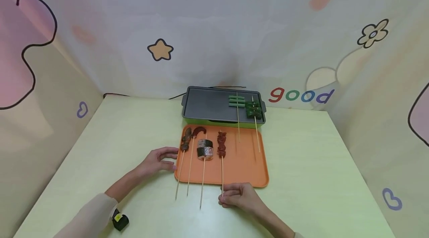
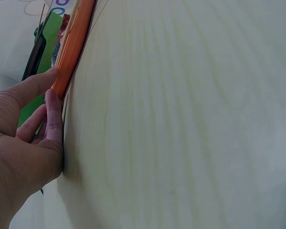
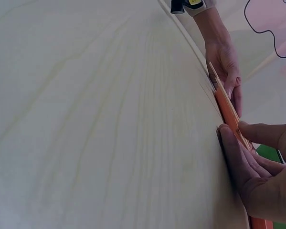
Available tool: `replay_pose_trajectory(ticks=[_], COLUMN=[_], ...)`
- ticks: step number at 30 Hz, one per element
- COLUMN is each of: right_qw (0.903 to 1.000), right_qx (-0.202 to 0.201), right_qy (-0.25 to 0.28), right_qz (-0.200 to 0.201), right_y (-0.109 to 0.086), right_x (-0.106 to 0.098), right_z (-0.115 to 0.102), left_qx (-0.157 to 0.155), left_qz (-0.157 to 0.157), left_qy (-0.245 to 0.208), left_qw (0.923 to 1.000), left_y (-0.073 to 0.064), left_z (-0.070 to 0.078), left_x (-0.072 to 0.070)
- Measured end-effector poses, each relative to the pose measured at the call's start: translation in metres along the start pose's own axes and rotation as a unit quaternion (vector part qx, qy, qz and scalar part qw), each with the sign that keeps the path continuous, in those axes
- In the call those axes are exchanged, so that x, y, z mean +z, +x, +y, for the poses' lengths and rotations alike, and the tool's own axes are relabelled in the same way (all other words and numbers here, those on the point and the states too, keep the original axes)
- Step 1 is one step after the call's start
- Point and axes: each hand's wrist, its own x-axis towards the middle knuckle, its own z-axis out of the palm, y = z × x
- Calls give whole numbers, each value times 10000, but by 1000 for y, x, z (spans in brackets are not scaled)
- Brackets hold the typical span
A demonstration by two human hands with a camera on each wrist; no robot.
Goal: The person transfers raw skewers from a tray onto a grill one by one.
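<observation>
My right hand [image 1: 242, 197] pinches the lower stick of a skewer of red meat pieces [image 1: 221, 144], just in front of the orange tray [image 1: 244, 171]. The red pieces lie on the tray. At the tray's left edge, my left hand [image 1: 157, 161] touches the rim with extended fingertips, also seen in the left wrist view beside the orange rim [image 2: 72, 57]. Left of the red skewer lie a seaweed-wrapped roll skewer [image 1: 205, 151], a curled dark red skewer [image 1: 199, 130] and a brownish meat skewer [image 1: 186, 139]. Their sticks overhang the tray's front edge.
Behind the tray stands a grey grill plate [image 1: 207, 104] on a green base. A green bean skewer [image 1: 237, 101] and a dark green leafy skewer [image 1: 253, 109] rest on its right side, sticks reaching over the tray. A cable [image 1: 140, 97] runs behind.
</observation>
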Motion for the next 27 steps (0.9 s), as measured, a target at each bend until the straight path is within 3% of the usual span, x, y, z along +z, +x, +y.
replay_pose_trajectory(ticks=[10,27], right_qw=[9999,9995], right_qx=[-36,-310], right_qy=[69,-89], right_qz=[-91,-26], right_y=[-2,-9], right_x=[0,-10], right_z=[-2,-2], left_qx=[-233,-153], left_qz=[56,39], left_qy=[-107,-119], left_qw=[9997,9998], left_y=[-1,1], left_z=[3,6], left_x=[1,1])
